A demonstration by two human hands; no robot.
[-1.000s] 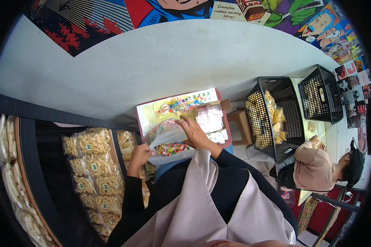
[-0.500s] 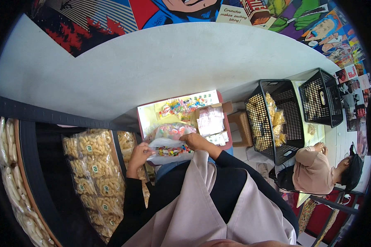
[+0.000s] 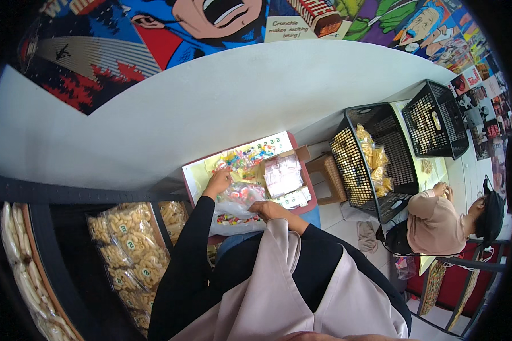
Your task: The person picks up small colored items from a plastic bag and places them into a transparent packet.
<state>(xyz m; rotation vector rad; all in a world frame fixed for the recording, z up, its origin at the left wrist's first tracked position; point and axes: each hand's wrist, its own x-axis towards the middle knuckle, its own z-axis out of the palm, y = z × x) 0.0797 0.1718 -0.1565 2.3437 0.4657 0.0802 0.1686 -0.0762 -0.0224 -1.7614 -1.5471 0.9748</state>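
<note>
In front of me a clear plastic bag [image 3: 236, 211] holds small, brightly coloured wrapped sweets. My right hand [image 3: 269, 211] is closed around the bag's right side, fingers curled over the plastic. My left hand [image 3: 219, 181] is over the far left part of the tray-like tabletop [image 3: 196, 178], its fingers pointing down at the loose wrapped sweets [image 3: 257, 152]. Its fingertips are too small and hidden to show whether they pinch anything. To the right of the sweets, a cardboard box [image 3: 303, 154] contains a stack of pale pink printed packets [image 3: 282, 175].
A brown stool [image 3: 330, 181] stands right of the tabletop. Beyond it are a black crate [image 3: 401, 165] with bagged yellow snacks [image 3: 375, 156] and another black crate [image 3: 435, 122]. A person [image 3: 438, 221] in a cap works there. Bagged snacks [image 3: 133, 244] fill racks at left.
My left hand has left the bag's near-left edge and moved forward to the loose sweets. My right hand stays on the bag, whose plastic has folded over more of its contents. The view has shifted slightly.
</note>
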